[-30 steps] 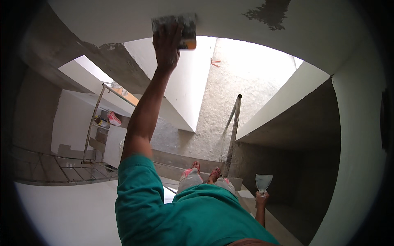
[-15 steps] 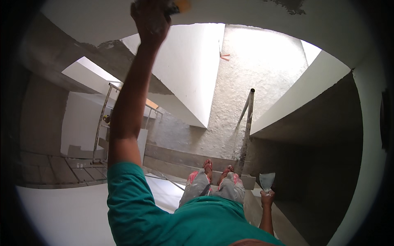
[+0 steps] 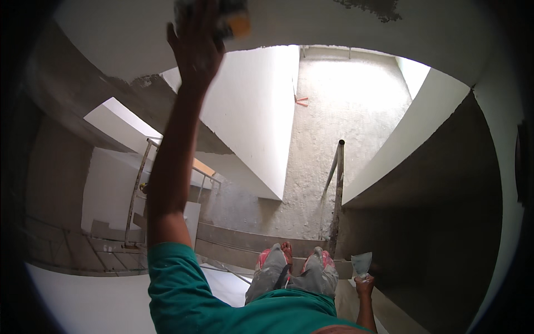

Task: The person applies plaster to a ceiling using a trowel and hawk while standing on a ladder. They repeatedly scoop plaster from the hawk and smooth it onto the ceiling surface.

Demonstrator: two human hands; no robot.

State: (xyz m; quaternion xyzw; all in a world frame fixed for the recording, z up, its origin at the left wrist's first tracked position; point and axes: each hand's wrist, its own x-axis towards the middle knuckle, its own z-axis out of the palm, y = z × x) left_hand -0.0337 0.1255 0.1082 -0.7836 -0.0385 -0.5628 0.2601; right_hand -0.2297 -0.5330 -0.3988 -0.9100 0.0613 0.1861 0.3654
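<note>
My left arm is stretched up across the left side of the view. At its end my left hand (image 3: 196,58) grips a dark tool with a yellow-orange end (image 3: 240,25). Blur and the top edge of the picture hide much of that tool, so its kind is unclear. It is up against the pale plastered surface (image 3: 295,25). Low on the right, my right hand (image 3: 365,285) is closed round the handle of a putty knife (image 3: 361,263). The knife's broad, whitish blade points up and away, apart from any wall.
I stand on planks (image 3: 222,236), with a metal post (image 3: 340,183) rising just beyond my feet. Scaffold rails (image 3: 136,192) stand on the left. White wall edges (image 3: 250,122) frame a bright opening over a rough floor (image 3: 345,94). A dark recess (image 3: 434,239) lies on the right.
The view has tilted, so the post and my feet sit lower in the picture. My left hand has come slightly down and left with its tool, showing more of it. My right hand still holds the putty knife.
</note>
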